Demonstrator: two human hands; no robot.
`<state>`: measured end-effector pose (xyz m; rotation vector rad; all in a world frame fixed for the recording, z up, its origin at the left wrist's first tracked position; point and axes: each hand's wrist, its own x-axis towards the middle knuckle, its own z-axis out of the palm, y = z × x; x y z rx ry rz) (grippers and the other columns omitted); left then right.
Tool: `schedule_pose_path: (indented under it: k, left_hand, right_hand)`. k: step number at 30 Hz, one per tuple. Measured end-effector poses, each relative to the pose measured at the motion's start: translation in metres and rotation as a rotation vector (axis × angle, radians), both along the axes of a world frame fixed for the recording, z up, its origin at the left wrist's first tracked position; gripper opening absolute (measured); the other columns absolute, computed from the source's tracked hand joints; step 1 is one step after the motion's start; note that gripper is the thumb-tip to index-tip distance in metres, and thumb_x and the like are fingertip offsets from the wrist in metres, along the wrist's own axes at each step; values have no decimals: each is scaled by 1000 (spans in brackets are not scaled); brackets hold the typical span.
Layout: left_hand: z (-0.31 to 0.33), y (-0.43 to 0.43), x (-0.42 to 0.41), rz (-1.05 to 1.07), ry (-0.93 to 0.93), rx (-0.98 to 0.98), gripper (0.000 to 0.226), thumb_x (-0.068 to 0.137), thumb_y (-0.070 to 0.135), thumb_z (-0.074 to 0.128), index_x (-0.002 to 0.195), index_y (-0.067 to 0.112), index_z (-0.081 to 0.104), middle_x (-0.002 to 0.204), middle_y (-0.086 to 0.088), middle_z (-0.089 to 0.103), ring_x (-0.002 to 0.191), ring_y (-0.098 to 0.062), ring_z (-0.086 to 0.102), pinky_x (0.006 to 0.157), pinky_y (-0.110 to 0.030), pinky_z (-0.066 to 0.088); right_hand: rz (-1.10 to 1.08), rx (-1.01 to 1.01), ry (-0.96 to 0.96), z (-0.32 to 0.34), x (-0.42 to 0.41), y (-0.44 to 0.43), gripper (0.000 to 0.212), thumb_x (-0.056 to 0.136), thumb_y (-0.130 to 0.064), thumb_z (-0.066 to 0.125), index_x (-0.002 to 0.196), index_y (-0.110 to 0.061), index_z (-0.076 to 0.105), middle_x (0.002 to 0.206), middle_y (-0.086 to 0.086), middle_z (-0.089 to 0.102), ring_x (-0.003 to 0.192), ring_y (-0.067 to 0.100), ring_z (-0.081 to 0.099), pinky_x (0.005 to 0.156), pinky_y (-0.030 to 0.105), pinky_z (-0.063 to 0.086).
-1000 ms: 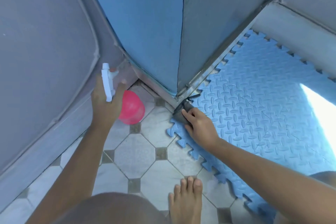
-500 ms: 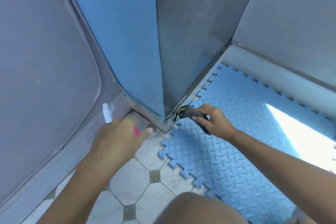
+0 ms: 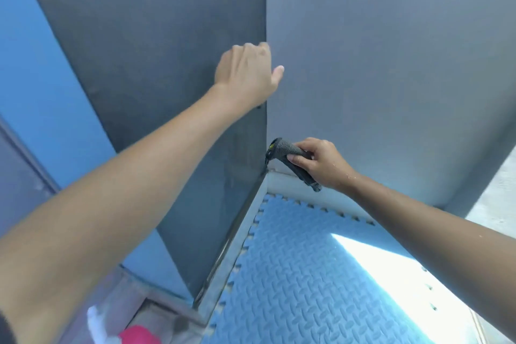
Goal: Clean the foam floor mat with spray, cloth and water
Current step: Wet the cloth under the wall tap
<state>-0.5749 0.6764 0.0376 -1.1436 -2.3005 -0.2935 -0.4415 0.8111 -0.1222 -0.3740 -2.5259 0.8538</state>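
The blue foam floor mat (image 3: 301, 274) with its diamond pattern fills the lower right, in a corner between two walls. My right hand (image 3: 324, 165) grips a dark grey cloth (image 3: 290, 159) in the air above the mat's far corner, near the wall joint. My left hand (image 3: 248, 72) is raised high against the dark wall panel (image 3: 167, 64), holding nothing, its fingers curled at the panel's edge. The pink spray bottle (image 3: 139, 335) with its white trigger head stands on the floor at the bottom left, apart from both hands.
A grey wall (image 3: 391, 64) rises behind the mat, with a pale ledge (image 3: 293, 184) at its foot. A metal rail (image 3: 237, 246) runs along the mat's left edge. Bright sunlight (image 3: 377, 268) falls across the mat's right part.
My left hand has let go of the spray bottle and risen to the wall panel. My right hand has lifted the cloth off the mat. The view has tilted upward.
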Motion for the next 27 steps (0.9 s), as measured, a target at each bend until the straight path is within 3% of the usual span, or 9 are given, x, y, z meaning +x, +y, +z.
schedule_pose_path:
  k: [4, 7, 10, 13, 15, 21, 27]
  left_hand:
    - [28, 39, -30, 157, -15, -312, 56, 103, 58, 35, 101, 8, 59, 112, -16, 68, 110, -35, 62, 79, -36, 40]
    - [19, 55, -48, 127, -66, -472, 50, 106, 43, 33, 117, 4, 63, 118, -18, 66, 109, -36, 60, 86, -40, 46]
    - [18, 54, -57, 93, -74, -481, 42, 105, 33, 37, 117, 2, 63, 129, -22, 61, 117, -41, 58, 87, -40, 44]
    - [21, 51, -55, 12, -35, -507, 47, 108, 40, 33, 80, 6, 51, 117, -22, 63, 109, -40, 58, 80, -38, 38]
    - [20, 51, -56, -30, -26, -509, 52, 108, 43, 31, 67, 12, 40, 106, -20, 61, 94, -37, 53, 78, -39, 38]
    - [15, 51, -64, -158, 2, -466, 58, 107, 47, 27, 62, 13, 41, 69, -6, 43, 81, -35, 48, 74, -39, 37]
    - [11, 53, -70, -214, -15, -442, 62, 107, 51, 25, 64, 9, 39, 67, -9, 49, 67, -30, 49, 71, -40, 42]
  right_hand:
    - [-54, 36, 12, 38, 3, 20, 18, 94, -25, 65, 87, -12, 74, 82, 7, 67, 74, 24, 60, 69, 36, 48]
    - [-101, -6, 12, 49, 5, 35, 21, 93, -27, 63, 82, -12, 71, 78, 13, 68, 71, 28, 59, 65, 35, 48]
    - [-135, -91, 37, 52, 6, 42, 23, 93, -26, 63, 75, -13, 69, 69, 14, 63, 60, 19, 49, 58, 30, 39]
    - [-172, -141, 44, 49, 8, 46, 25, 93, -26, 62, 78, -8, 69, 65, 8, 57, 59, 16, 45, 57, 29, 36]
    - [-192, -155, 35, 46, 8, 46, 25, 93, -26, 62, 78, -6, 69, 64, 6, 56, 59, 16, 45, 57, 29, 35]
    - [-225, -204, 40, 47, 4, 42, 31, 94, -25, 62, 80, 3, 64, 63, 6, 50, 59, 17, 41, 56, 29, 31]
    - [-241, -216, 37, 52, 4, 45, 28, 94, -23, 62, 77, -3, 66, 63, 3, 51, 59, 17, 42, 56, 28, 33]
